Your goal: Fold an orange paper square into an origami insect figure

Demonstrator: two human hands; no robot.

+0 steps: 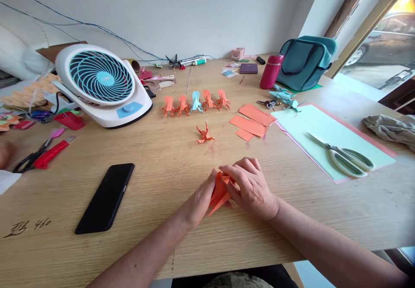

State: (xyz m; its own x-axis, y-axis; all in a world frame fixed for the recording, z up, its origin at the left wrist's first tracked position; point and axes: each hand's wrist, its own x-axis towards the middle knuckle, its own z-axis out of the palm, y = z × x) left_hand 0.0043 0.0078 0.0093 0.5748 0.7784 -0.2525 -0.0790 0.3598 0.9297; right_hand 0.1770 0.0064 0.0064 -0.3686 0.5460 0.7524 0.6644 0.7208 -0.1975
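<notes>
Both my hands meet over a partly folded orange paper (218, 195) low on the wooden table (162, 245). My left hand (199, 201) pinches its left side, thumb up along the fold. My right hand (249, 188) curls over the top, fingers pressed on the paper. A finished orange paper figure (204, 134) lies just beyond. Farther back stands a row of folded figures (196, 102), mostly orange and one light blue. Orange paper strips (253, 121) lie to the right of it.
A black phone (105, 197) lies at the left. A white and blue fan (102, 85) stands at back left, red cutter and scissors (43, 152) near the left edge. Green scissors (343, 156) rest on a pale green sheet (311, 128). A teal bag (306, 61) and magenta bottle (271, 71) stand behind.
</notes>
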